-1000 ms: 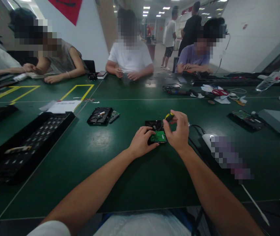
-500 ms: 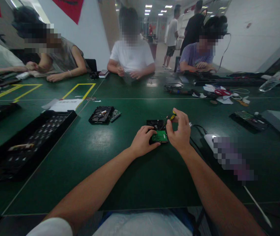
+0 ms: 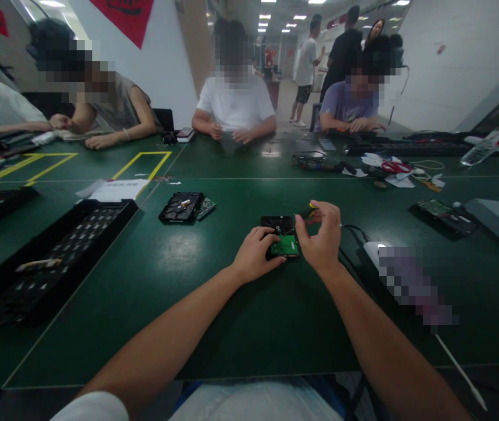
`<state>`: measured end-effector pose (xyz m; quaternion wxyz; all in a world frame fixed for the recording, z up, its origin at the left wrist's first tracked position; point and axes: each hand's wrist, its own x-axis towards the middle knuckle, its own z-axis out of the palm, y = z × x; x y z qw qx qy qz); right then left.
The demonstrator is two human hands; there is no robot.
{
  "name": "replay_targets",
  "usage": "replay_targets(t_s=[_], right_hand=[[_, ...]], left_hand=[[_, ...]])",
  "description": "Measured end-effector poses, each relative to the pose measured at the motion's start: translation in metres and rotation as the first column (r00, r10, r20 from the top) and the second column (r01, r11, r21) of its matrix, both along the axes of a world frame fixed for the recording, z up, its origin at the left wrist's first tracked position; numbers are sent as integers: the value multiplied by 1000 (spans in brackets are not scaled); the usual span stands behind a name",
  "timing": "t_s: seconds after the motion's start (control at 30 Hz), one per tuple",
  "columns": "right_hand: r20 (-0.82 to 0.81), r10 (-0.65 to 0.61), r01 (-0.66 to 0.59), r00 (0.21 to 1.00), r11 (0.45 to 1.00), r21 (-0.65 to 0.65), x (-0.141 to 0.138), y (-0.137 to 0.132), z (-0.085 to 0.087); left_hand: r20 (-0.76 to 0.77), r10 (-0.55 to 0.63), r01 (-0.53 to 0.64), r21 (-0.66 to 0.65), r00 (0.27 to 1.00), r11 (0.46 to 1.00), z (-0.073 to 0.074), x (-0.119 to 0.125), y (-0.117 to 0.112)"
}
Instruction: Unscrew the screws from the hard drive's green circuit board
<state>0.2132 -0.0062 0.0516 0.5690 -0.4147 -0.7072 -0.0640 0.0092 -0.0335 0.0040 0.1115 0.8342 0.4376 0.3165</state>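
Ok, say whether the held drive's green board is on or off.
On: the green board lies within the outline of the black drive, left hand against it. Whether fastened, I cannot tell.

An electronics workshop, apparently; people (image 3: 236,104) sit at a long green table (image 3: 214,327) marked with yellow lines (image 3: 155,153); drives (image 3: 285,246), a bare circuit board (image 3: 206,209) and cables (image 3: 308,157) lie on it; rows of ceiling lights (image 3: 299,17) show behind.

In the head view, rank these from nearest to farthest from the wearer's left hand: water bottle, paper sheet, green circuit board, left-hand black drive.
1. Green circuit board: at the left hand's fingers.
2. Black drive: to the left.
3. Paper sheet: farther left.
4. Water bottle: far right.
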Motion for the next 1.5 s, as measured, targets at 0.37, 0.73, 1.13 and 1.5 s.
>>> replay_targets(t_s=[0.37,0.73,1.13,1.5], right_hand=[[-12,7,-7,1000,1000,8,0,0,-1],[-15,23,-23,1000,1000,6,0,0,0],[-8,49,-49,999,999,24,1,1,-2],[-28,64,-65,998,997,-29,1,1,-4]], left_hand=[[3,0,0,2,1000,1000,0,1,0],[11,-4,4,4,1000,1000,-1,1,1],[5,-2,2,-2,1000,1000,0,0,0],[13,-7,7,-3,1000,1000,-1,1,1]])
